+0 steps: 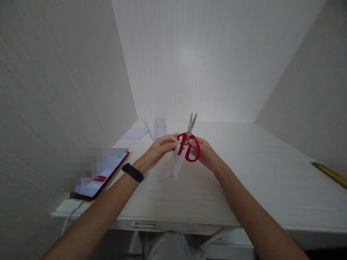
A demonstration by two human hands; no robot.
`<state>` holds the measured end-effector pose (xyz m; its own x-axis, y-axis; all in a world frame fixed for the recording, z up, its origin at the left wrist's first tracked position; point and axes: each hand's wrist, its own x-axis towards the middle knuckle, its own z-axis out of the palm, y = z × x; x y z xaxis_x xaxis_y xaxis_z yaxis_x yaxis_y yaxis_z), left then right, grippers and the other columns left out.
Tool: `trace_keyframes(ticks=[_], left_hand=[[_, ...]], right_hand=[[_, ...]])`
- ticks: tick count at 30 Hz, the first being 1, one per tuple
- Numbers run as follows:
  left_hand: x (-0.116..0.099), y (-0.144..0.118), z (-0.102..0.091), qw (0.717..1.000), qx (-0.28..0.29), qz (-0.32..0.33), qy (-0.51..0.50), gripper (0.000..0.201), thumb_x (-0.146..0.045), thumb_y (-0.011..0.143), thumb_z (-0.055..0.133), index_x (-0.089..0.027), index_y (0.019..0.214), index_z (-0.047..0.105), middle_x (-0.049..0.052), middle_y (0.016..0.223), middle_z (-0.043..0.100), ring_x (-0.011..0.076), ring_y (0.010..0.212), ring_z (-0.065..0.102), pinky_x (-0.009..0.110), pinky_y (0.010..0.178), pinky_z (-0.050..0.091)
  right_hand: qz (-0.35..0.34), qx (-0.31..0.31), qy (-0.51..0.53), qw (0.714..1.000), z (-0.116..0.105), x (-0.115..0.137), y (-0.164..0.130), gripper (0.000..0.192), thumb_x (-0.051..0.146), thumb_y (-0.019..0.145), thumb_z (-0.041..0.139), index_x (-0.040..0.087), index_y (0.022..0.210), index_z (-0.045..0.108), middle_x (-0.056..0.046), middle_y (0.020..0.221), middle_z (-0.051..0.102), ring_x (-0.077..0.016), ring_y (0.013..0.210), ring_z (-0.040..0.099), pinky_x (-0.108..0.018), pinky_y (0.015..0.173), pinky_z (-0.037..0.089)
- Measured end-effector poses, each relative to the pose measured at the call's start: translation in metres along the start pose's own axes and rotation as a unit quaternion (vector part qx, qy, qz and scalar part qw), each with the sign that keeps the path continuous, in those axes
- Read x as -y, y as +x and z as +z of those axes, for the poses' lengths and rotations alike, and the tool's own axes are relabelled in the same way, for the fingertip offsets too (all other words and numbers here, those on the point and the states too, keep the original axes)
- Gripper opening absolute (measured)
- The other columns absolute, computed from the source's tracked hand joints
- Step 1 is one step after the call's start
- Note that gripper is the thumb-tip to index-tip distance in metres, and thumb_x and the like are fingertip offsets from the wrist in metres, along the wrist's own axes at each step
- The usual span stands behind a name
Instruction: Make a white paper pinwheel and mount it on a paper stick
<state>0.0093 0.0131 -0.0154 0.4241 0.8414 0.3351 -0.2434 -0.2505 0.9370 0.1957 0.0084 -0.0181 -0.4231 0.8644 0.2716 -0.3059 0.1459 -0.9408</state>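
Note:
A pair of scissors (192, 142) with red handles is held above the desk, its blades slightly parted and pointing away from me. My right hand (202, 150) is closed on the scissors from the right, with its fingers partly behind the handles. My left hand (162, 145), a black band on its wrist, is closed in a pinch at the left side of the red handles. A thin whitish strip of paper (177, 166) hangs blurred below its fingertips. Whether the left fingers also grip the scissors I cannot tell.
Several thin paper strips (160, 127) lie at the back left of the white desk (260, 173), beside a pale paper sheet (135, 133). A phone (101, 178) with a cable (71, 213) leans at the left wall. A yellowish bar-shaped object (329, 174) lies far right.

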Motion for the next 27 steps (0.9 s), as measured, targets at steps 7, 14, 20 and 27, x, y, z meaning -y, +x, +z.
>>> trace_keyframes(ticks=[7, 14, 20, 27], left_hand=[[-0.006, 0.001, -0.003, 0.993, -0.089, 0.057, 0.059, 0.012, -0.029, 0.073, 0.068, -0.018, 0.077, 0.069, 0.008, 0.117, 0.061, 0.0221, 0.109, 0.055, 0.038, 0.097, 0.036], [-0.010, 0.002, -0.004, 0.972, -0.151, 0.125, 0.128, 0.009, -0.027, 0.073, 0.067, -0.018, 0.074, 0.068, 0.004, 0.089, 0.064, 0.0175, 0.091, 0.056, 0.032, 0.089, 0.039], [-0.007, 0.004, -0.008, 0.965, -0.165, 0.150, 0.142, 0.004, -0.024, 0.071, 0.068, -0.021, 0.072, 0.069, 0.003, 0.095, 0.062, 0.0167, 0.093, 0.055, 0.030, 0.088, 0.040], [-0.003, 0.005, -0.011, 0.963, -0.169, 0.149, 0.148, 0.004, -0.025, 0.072, 0.068, -0.021, 0.072, 0.068, 0.003, 0.096, 0.061, 0.0176, 0.096, 0.054, 0.031, 0.087, 0.041]], right_hand=[[-0.018, -0.092, -0.087, 0.992, 0.002, -0.006, 0.004, 0.033, 0.026, 0.064, 0.072, 0.021, 0.088, 0.051, -0.001, 0.087, 0.063, -0.0132, 0.077, 0.059, -0.032, 0.078, 0.047], [-0.080, -0.073, -0.276, 0.955, 0.005, -0.011, 0.002, 0.031, 0.022, 0.069, 0.062, 0.022, 0.093, 0.042, -0.002, 0.091, 0.057, -0.0150, 0.082, 0.055, -0.032, 0.075, 0.046], [-0.119, -0.088, -0.382, 0.912, 0.008, -0.004, -0.003, 0.031, 0.023, 0.070, 0.062, 0.022, 0.092, 0.040, -0.004, 0.090, 0.055, -0.0165, 0.080, 0.053, -0.034, 0.075, 0.045], [-0.134, -0.097, -0.399, 0.902, 0.010, -0.004, -0.003, 0.030, 0.021, 0.071, 0.061, 0.021, 0.093, 0.041, -0.005, 0.090, 0.057, -0.0171, 0.081, 0.055, -0.033, 0.075, 0.045]])
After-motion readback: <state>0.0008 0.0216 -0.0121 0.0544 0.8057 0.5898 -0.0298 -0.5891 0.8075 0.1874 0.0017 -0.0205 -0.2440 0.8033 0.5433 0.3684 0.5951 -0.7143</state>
